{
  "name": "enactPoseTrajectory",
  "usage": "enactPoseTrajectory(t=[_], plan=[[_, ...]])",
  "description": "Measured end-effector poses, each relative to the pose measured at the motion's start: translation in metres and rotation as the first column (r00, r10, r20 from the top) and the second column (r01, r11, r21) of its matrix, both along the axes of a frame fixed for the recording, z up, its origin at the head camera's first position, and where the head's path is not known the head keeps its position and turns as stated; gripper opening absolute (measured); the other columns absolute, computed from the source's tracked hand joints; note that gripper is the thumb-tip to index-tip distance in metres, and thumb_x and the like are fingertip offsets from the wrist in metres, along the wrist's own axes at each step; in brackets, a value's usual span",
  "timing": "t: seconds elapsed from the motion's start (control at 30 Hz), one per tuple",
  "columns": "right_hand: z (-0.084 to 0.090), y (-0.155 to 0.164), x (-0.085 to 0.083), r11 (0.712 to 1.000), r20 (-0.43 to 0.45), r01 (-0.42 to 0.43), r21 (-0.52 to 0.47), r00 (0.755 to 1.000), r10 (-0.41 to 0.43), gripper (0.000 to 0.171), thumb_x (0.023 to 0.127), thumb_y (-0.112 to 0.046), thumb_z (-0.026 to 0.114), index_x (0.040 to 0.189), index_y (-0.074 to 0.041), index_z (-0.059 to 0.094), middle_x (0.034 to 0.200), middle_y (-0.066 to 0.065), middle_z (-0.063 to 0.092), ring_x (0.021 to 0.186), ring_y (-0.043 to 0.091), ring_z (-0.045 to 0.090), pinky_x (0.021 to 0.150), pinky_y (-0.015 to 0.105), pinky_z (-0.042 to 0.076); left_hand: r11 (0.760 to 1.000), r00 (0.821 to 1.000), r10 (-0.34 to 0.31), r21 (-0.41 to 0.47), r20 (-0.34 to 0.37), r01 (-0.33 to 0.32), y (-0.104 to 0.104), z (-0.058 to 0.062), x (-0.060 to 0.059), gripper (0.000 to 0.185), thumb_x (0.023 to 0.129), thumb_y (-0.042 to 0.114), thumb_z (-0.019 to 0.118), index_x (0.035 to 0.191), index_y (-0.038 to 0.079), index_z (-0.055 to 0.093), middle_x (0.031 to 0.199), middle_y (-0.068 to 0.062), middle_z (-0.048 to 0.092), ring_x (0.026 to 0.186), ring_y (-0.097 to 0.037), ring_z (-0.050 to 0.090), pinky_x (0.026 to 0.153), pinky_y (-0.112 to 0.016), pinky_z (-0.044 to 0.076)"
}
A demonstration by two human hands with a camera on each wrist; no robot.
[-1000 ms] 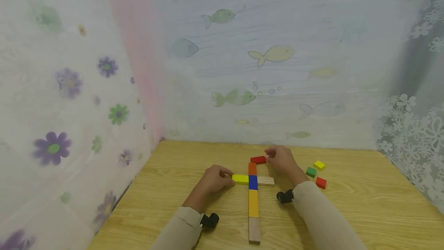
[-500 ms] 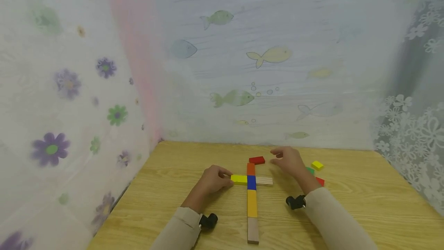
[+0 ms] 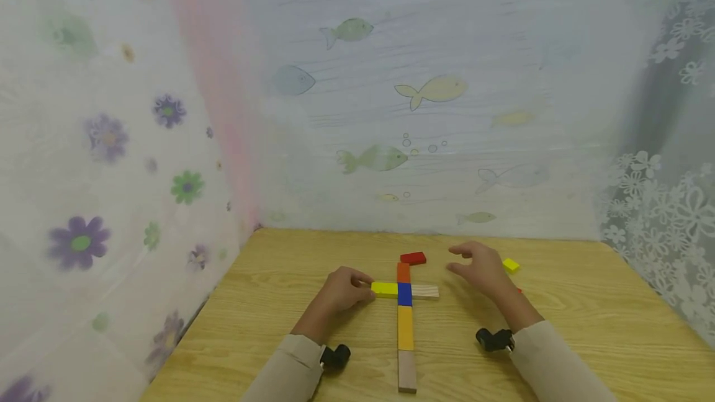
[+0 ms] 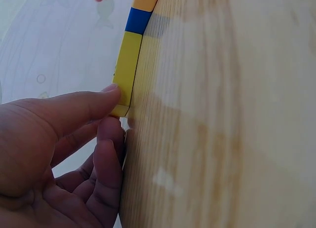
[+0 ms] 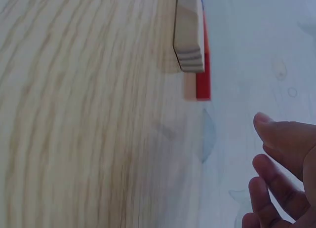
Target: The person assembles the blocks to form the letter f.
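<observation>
My left hand (image 3: 343, 288) pinches the outer end of a yellow wooden block (image 3: 384, 290), lying flat on the table. This block abuts a blue block (image 3: 404, 294) at the centre of a cross. An orange-red block (image 3: 403, 272) lies beyond the blue one, and a pale wood block (image 3: 426, 292) to its right. Nearer me run an amber block (image 3: 404, 327) and a brownish wood block (image 3: 406, 371). At the far tip a dark red block (image 3: 413, 259) sits crosswise, slightly slanted. To its right, my right hand (image 3: 481, 268) holds nothing, thumb and fingers apart.
Behind my right hand lies a small yellow block (image 3: 511, 265). A sliver of a red block (image 3: 519, 291) shows by the right forearm, which hides the rest. A fish-patterned curtain (image 3: 357, 110) borders the wooden table's (image 3: 268, 278) far edge.
My right hand has let go of the dark red block and moved right, toward the loose small blocks, covering the green one. The left hand has stayed at the yellow block.
</observation>
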State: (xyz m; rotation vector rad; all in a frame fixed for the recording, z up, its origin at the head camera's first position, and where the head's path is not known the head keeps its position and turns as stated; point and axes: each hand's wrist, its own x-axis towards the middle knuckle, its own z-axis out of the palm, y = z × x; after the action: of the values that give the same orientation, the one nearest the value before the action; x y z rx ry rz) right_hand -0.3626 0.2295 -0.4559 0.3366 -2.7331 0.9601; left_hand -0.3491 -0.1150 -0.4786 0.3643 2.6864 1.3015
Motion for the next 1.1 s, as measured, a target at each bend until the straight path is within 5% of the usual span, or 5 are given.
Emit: enactPoseTrajectory(t=[0.7, 1.1], plan=[[-0.013, 0.06, 0.012, 0.978, 0.132, 0.154, -0.141, 0.982, -0.136, 0.058, 0.097, -0.046, 0.071, 0.14, -0.007, 0.065, 0.14, 0.023, 0.062, 0.129, 0.048, 0.053, 0.098, 0.061, 0.051, 1.0, 1.0, -0.001, -0.007, -0.009, 0.001, 0.0, 0.001, 0.0, 0.03, 0.089, 0.024, 0.082, 0.118, 0.017, 0.079, 0.11, -0.009, 0.073, 0.095, -0.022, 0.066, 0.083, -0.042, 0.059], [-0.022, 0.085, 0.021, 0.875, 0.343, 0.28, -0.396, 0.929, -0.142, 0.071, 0.095, -0.05, 0.073, 0.148, -0.006, 0.057, 0.156, 0.024, 0.043, 0.14, 0.04, 0.043, 0.093, 0.03, 0.049, 1.0, 1.0, 0.009, -0.006, -0.001, -0.009, 0.001, 0.001, -0.001, 0.03, 0.089, 0.024, 0.083, 0.118, 0.016, 0.079, 0.11, -0.008, 0.072, 0.095, -0.021, 0.065, 0.082, -0.04, 0.058]])
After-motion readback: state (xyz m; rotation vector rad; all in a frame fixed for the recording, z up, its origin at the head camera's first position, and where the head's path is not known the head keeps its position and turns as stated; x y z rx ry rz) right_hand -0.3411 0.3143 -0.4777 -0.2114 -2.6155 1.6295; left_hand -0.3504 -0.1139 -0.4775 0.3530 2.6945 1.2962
